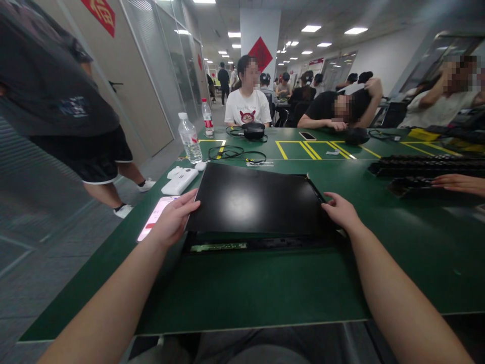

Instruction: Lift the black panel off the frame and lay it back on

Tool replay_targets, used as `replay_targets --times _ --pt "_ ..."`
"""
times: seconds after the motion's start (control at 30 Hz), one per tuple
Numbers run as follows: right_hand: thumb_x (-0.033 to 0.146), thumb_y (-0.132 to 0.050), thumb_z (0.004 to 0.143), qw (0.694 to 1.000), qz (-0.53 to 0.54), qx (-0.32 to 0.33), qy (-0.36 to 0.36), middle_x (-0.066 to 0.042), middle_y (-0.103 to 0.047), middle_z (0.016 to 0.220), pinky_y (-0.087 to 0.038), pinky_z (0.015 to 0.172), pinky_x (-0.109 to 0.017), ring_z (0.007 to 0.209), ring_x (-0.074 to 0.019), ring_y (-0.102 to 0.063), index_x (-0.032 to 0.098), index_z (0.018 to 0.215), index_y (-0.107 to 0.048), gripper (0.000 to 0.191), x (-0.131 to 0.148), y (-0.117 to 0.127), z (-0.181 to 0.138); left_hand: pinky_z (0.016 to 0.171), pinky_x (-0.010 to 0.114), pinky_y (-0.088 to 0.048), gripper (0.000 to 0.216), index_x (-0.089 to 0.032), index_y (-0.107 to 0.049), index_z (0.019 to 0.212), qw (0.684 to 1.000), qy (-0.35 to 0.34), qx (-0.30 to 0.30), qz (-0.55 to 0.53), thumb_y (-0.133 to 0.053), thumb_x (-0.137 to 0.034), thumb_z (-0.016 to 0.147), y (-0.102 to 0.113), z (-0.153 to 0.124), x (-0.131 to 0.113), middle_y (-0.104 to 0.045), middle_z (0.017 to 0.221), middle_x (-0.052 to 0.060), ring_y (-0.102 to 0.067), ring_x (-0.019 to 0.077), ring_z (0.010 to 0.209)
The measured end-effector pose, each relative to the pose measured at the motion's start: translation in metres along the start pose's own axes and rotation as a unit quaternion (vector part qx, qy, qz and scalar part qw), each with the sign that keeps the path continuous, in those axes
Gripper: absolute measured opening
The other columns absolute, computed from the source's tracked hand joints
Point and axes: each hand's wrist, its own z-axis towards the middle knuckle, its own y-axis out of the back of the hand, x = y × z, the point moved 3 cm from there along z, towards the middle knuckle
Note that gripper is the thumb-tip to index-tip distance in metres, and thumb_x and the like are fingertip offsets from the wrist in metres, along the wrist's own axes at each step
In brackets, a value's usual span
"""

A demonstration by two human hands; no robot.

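Observation:
A black glossy screen panel (257, 199) lies flat on the green table (265, 288) in front of me. A thin circuit strip (242, 246) runs along its near edge. My left hand (172, 220) grips the panel's left edge with the fingers curled over it. My right hand (341, 211) holds the right edge near the far corner, fingers closed on it. Just left of my left hand lies a pink-and-white phone (155, 217).
A white device (180, 181), a water bottle (189, 137) and looped black cables (237, 152) sit beyond the panel. Black keyboards (424, 166) lie at the right, with another person's hand (458, 183) on them. Several people sit across the table; one stands at the left.

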Motion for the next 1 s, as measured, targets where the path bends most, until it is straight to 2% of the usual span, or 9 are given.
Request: replay_targets --times 0.13,0.27,0.43,0.57,0.67,0.73,0.83,0.9,1.0 --pt "0.035 -0.067 0.091 0.999 0.035 -0.01 -0.025 -0.006 -0.075 0.088 -0.052 0.077 -0.033 0.082 -0.0231 -0.069 0.017 0.135 -0.076 0.049 0.004 0.002 -0.002 0.098 0.036 -0.067 0.06 -0.017 -0.082 0.126 1.0 -0.017 0.02 -0.002 -0.092 -0.016 0.066 -0.001 -0.001 0.0 -0.083 0.128 0.013 -0.075 0.0365 0.126" --pt "0.039 -0.071 0.088 0.991 0.119 -0.017 -0.054 -0.01 -0.08 0.096 -0.055 0.087 -0.037 0.092 -0.0265 -0.073 0.02 0.106 -0.083 0.029 0.004 0.002 -0.002 0.108 0.039 -0.062 0.07 -0.019 -0.08 0.132 0.999 -0.037 0.03 -0.015 -0.096 -0.02 0.064 -0.002 -0.001 0.001 -0.081 0.135 0.012 -0.07 0.0382 0.135" --pt "0.038 -0.079 0.076 0.951 0.296 -0.037 -0.08 -0.01 -0.082 0.099 -0.058 0.092 -0.041 0.106 -0.0304 -0.074 0.022 0.088 -0.079 0.02 0.005 0.003 0.0 0.112 0.046 -0.06 0.073 -0.019 -0.076 0.138 0.998 -0.063 0.015 -0.009 -0.091 -0.023 0.067 -0.002 -0.002 -0.003 -0.079 0.138 0.013 -0.067 0.0406 0.138" --pt "0.049 -0.079 0.069 0.902 0.43 -0.007 -0.022 -0.01 -0.08 0.099 -0.06 0.088 -0.042 0.102 -0.0298 -0.075 0.022 0.096 -0.075 0.038 0.023 0.017 -0.008 0.115 0.046 -0.057 0.063 -0.022 -0.078 0.135 0.994 -0.101 -0.035 -0.023 -0.082 -0.022 0.072 0.007 -0.002 -0.013 -0.079 0.14 0.006 -0.065 0.0382 0.14" --pt "0.064 -0.062 0.082 0.877 0.477 0.058 0.021 -0.01 -0.079 0.106 -0.06 0.096 -0.047 0.106 -0.0311 -0.076 0.026 0.119 -0.072 0.054 0.043 0.033 -0.027 0.116 0.044 -0.056 0.052 -0.025 -0.081 0.127 0.991 -0.103 -0.062 -0.052 -0.077 -0.021 0.076 0.013 -0.002 -0.017 -0.08 0.137 0.001 -0.064 0.0351 0.142" --pt "0.067 -0.05 0.088 0.866 0.488 0.111 -0.018 -0.012 -0.079 0.104 -0.059 0.096 -0.051 0.105 -0.0337 -0.076 0.025 0.123 -0.072 0.059 0.052 0.038 -0.041 0.115 0.043 -0.057 0.047 -0.026 -0.083 0.122 0.991 -0.102 -0.058 -0.067 -0.076 -0.021 0.076 0.012 -0.002 -0.019 -0.082 0.133 0.0 -0.066 0.034 0.14" --pt "0.057 -0.053 0.088 0.83 0.522 0.164 -0.109 -0.016 -0.079 0.099 -0.058 0.097 -0.054 0.105 -0.0379 -0.076 0.021 0.114 -0.075 0.049 0.054 0.039 -0.052 0.113 0.041 -0.058 0.043 -0.023 -0.084 0.116 0.992 -0.099 -0.021 -0.078 -0.078 -0.022 0.074 0.008 -0.002 -0.019 -0.083 0.129 0.003 -0.068 0.0344 0.136" --pt "0.048 -0.058 0.084 0.816 0.542 0.146 -0.134 -0.016 -0.078 0.095 -0.058 0.097 -0.055 0.105 -0.0384 -0.075 0.02 0.106 -0.075 0.039 0.049 0.039 -0.049 0.111 0.04 -0.059 0.038 -0.02 -0.084 0.112 0.993 -0.093 -0.014 -0.073 -0.078 -0.025 0.075 0.007 0.0 -0.017 -0.083 0.126 0.006 -0.069 0.0346 0.134" --pt "0.039 -0.06 0.075 0.82 0.55 0.087 -0.131 -0.015 -0.077 0.088 -0.058 0.098 -0.055 0.105 -0.0385 -0.075 0.022 0.09 -0.072 0.025 0.038 0.041 -0.035 0.107 0.039 -0.059 0.032 -0.017 -0.085 0.106 0.996 -0.079 -0.022 -0.042 -0.077 -0.031 0.079 0.01 0.007 -0.01 -0.084 0.122 0.009 -0.07 0.0349 0.132"
